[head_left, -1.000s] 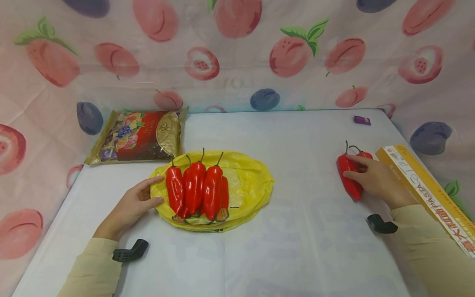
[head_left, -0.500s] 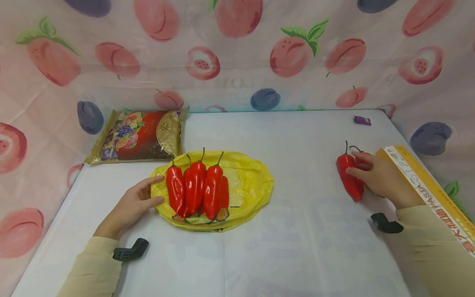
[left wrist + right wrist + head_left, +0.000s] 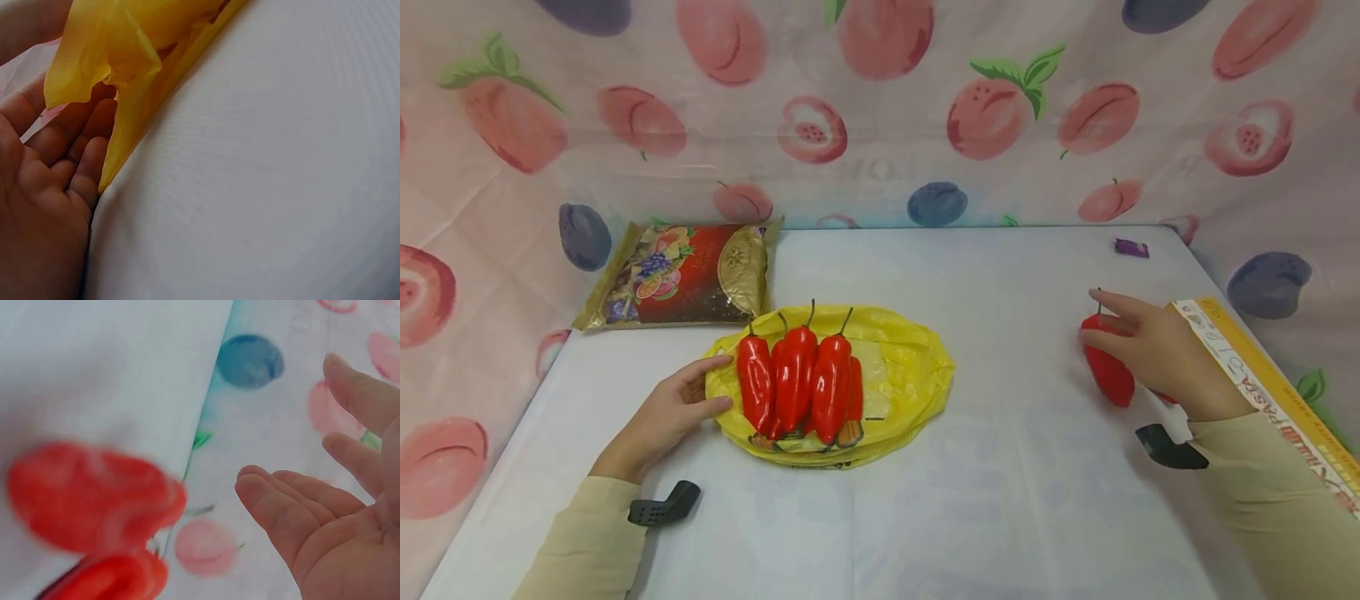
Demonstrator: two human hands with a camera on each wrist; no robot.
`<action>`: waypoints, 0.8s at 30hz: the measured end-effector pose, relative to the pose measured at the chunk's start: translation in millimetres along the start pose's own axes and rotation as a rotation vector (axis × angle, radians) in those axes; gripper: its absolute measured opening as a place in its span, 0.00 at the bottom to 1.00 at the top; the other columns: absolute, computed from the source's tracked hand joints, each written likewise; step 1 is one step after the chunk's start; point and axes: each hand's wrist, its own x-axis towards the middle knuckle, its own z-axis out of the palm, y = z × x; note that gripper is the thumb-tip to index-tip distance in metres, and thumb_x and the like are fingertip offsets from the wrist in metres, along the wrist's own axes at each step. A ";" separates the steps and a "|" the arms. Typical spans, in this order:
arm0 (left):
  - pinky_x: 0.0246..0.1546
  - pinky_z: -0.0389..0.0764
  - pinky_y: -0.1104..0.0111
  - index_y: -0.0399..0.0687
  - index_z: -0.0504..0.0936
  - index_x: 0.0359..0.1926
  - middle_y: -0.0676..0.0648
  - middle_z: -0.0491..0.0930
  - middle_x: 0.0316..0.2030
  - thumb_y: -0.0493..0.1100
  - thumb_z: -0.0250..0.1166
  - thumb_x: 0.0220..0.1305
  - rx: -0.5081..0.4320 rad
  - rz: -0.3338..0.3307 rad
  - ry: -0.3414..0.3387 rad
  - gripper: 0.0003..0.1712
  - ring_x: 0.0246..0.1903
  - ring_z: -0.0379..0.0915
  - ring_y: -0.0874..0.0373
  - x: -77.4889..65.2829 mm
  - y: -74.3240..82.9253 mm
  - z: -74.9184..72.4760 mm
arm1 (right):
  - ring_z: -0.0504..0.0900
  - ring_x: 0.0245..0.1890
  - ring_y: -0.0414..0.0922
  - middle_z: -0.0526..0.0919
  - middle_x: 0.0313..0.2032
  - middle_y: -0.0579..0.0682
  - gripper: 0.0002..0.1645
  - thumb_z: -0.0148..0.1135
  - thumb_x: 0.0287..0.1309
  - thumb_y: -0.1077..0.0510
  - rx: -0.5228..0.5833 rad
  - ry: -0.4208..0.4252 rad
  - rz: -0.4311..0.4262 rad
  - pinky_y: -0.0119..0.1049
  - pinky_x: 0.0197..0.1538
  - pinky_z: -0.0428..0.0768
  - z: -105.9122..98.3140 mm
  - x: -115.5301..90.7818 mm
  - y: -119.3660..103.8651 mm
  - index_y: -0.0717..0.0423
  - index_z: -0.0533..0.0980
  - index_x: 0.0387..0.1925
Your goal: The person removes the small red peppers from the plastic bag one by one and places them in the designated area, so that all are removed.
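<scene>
My left hand (image 3: 670,408) is at the left edge of a yellow plastic bag (image 3: 910,358), thumb and forefinger apart over its rim. In the left wrist view, loosely curled fingers (image 3: 90,162) lie against the bag's hanging edge. Several glossy red chili peppers (image 3: 831,387) with dark stems lie side by side on the bag. On the right, my right hand (image 3: 1172,358) hovers over another red pepper (image 3: 1108,375), partly covering it. The right wrist view shows that hand spread and empty, beside two blurred peppers (image 3: 94,497); in the head view the second is mostly hidden.
A gold and red packet (image 3: 685,275) with fruit pictures lies at the back left. A long yellow and white pasta box (image 3: 1270,400) lies along the right edge. A small purple packet (image 3: 1131,247) sits at the back right. Fruit-patterned cloth (image 3: 880,108) hangs behind the white table.
The right hand has loosened from the peppers at the right and lifted with its fingers spread, after shifting slightly to the right. The left hand and the yellow bag stay put.
</scene>
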 end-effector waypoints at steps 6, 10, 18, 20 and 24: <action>0.60 0.68 0.74 0.38 0.60 0.74 0.35 0.52 0.75 0.40 0.66 0.67 0.004 -0.014 0.001 0.39 0.73 0.48 0.38 0.2 0.5 -0.2 | 0.68 0.66 0.64 0.71 0.66 0.65 0.51 0.62 0.61 0.31 0.077 -0.022 -0.094 0.61 0.57 0.75 10.4 -1.5 -30.7 0.44 0.56 0.78; 0.62 0.67 0.71 0.39 0.60 0.74 0.35 0.52 0.75 0.41 0.66 0.67 0.012 -0.013 0.001 0.39 0.74 0.48 0.38 0.0 1.0 -0.2 | 0.73 0.63 0.62 0.72 0.66 0.62 0.48 0.66 0.61 0.36 0.101 -0.024 -0.194 0.57 0.54 0.79 21.3 -2.2 -50.2 0.46 0.60 0.76; 0.57 0.69 0.78 0.37 0.61 0.74 0.34 0.52 0.75 0.40 0.67 0.67 -0.006 -0.002 0.003 0.39 0.73 0.50 0.37 -0.4 0.8 0.7 | 0.78 0.58 0.63 0.73 0.67 0.56 0.41 0.70 0.61 0.45 0.097 -0.028 -0.367 0.53 0.49 0.83 54.2 0.7 -90.2 0.51 0.67 0.72; 0.57 0.69 0.78 0.37 0.60 0.74 0.34 0.52 0.75 0.40 0.66 0.67 -0.005 0.002 0.004 0.39 0.73 0.50 0.37 -0.1 0.6 0.8 | 0.78 0.59 0.62 0.72 0.67 0.55 0.41 0.71 0.60 0.47 0.115 -0.039 -0.397 0.53 0.51 0.81 62.2 2.4 -98.6 0.51 0.68 0.71; 0.57 0.69 0.78 0.37 0.60 0.74 0.34 0.52 0.75 0.40 0.66 0.67 0.001 0.010 0.005 0.39 0.73 0.50 0.37 0.1 0.4 0.6 | 0.77 0.61 0.59 0.72 0.68 0.54 0.41 0.73 0.58 0.51 0.170 -0.084 -0.427 0.52 0.55 0.79 76.2 4.9 -114.8 0.51 0.69 0.71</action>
